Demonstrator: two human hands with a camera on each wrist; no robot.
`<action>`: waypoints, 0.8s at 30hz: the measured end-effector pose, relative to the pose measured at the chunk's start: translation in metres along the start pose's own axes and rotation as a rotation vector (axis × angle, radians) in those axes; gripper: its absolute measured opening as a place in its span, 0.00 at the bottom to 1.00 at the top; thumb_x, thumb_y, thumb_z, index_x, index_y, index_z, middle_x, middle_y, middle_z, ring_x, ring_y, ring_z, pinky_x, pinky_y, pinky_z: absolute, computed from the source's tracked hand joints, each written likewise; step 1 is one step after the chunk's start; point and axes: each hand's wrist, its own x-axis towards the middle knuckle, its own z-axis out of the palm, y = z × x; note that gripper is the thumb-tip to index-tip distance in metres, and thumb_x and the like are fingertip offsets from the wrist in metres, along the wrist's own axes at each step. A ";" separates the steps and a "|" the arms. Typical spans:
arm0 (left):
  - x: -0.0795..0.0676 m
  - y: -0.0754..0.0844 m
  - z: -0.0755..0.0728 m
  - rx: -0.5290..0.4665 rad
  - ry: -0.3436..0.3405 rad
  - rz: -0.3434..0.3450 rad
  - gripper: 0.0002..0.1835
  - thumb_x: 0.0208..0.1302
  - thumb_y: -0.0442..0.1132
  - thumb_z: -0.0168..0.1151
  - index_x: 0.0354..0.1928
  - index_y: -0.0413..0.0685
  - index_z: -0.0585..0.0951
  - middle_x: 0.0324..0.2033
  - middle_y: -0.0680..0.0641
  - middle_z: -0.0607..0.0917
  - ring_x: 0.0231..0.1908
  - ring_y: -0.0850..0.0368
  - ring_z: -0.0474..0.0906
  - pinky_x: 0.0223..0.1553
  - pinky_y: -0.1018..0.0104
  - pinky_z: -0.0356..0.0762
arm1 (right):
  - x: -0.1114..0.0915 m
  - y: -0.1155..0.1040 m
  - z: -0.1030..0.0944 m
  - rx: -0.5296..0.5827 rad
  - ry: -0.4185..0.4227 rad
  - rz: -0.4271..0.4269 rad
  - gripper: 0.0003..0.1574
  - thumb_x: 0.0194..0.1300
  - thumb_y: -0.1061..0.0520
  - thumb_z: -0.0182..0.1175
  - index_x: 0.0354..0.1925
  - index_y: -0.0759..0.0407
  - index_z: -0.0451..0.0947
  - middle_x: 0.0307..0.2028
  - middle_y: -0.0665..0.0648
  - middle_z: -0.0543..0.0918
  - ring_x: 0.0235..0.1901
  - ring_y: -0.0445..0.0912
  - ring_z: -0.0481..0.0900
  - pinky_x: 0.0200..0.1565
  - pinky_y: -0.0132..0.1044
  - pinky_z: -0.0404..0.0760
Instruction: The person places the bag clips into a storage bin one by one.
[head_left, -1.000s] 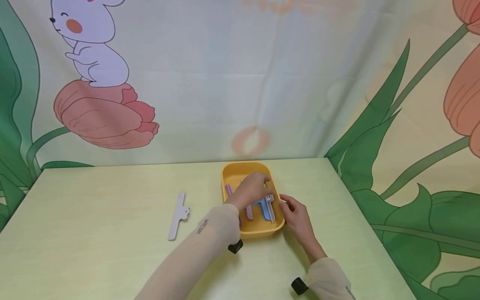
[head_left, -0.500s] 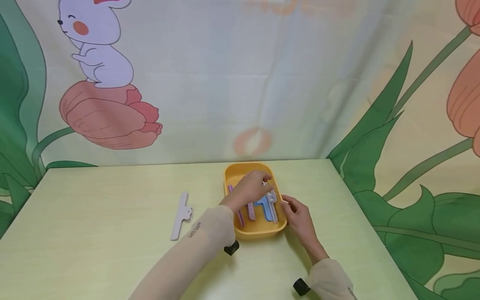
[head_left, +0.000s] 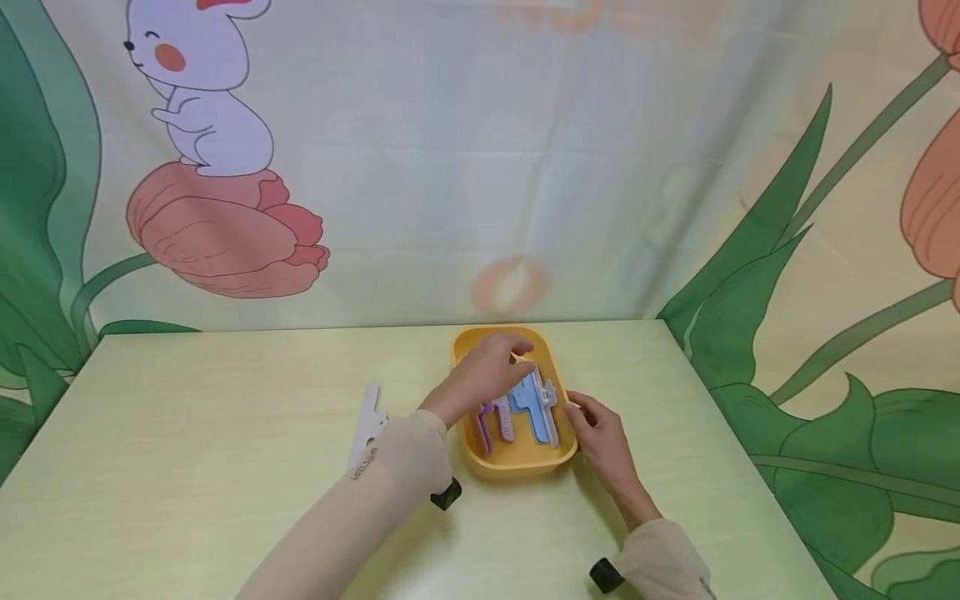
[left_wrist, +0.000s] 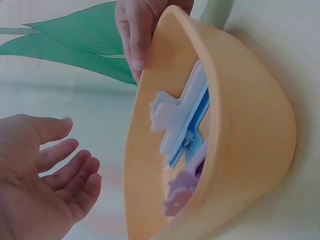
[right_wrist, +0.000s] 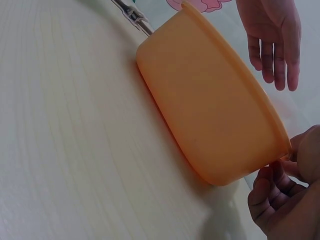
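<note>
My left hand (head_left: 489,367) hovers over the yellow plastic basket (head_left: 517,472) with loosely bent fingers and nothing in them; the left wrist view shows this hand (left_wrist: 52,175) apart from the rim. At the basket's right side, my right hand (head_left: 598,427) pinches the rim between thumb and fingers, also seen in the right wrist view. Inside lie a white clip (left_wrist: 182,115), a blue clip (head_left: 537,414) beside it, and two purple-pink clips (left_wrist: 181,192) further left. Another white clip (head_left: 365,423) rests on the table left of the basket, partly covered by my left sleeve.
The pale wooden table (head_left: 202,433) carries the basket near its back edge. Behind it hangs a printed cloth (head_left: 405,183) with a white animal and flowers. A small black device (head_left: 606,575) sits at my right cuff, another (head_left: 446,494) at my left.
My left hand has drawn back leftward over the basket, uncovering more of the clips inside, while its sleeve now overlaps the white clip on the table. The right hand keeps its hold.
</note>
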 end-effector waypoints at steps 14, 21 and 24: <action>-0.015 -0.008 -0.043 0.020 0.058 0.020 0.21 0.76 0.41 0.62 0.66 0.42 0.80 0.60 0.42 0.81 0.57 0.48 0.80 0.57 0.56 0.80 | -0.001 -0.003 0.002 -0.023 0.010 0.008 0.20 0.77 0.59 0.59 0.62 0.65 0.80 0.32 0.60 0.78 0.28 0.44 0.72 0.25 0.29 0.71; -0.026 -0.014 -0.060 0.013 0.077 0.021 0.21 0.76 0.40 0.62 0.65 0.40 0.79 0.60 0.41 0.81 0.56 0.47 0.80 0.56 0.56 0.81 | -0.001 -0.004 0.003 -0.029 0.004 0.005 0.21 0.78 0.58 0.58 0.63 0.65 0.80 0.33 0.61 0.79 0.28 0.44 0.72 0.25 0.29 0.71; -0.030 -0.018 -0.064 0.023 0.088 0.018 0.21 0.75 0.40 0.62 0.65 0.40 0.79 0.60 0.41 0.82 0.56 0.47 0.80 0.55 0.56 0.82 | -0.001 -0.004 0.003 -0.029 0.004 0.003 0.20 0.78 0.58 0.58 0.63 0.65 0.80 0.33 0.61 0.79 0.28 0.44 0.72 0.25 0.29 0.71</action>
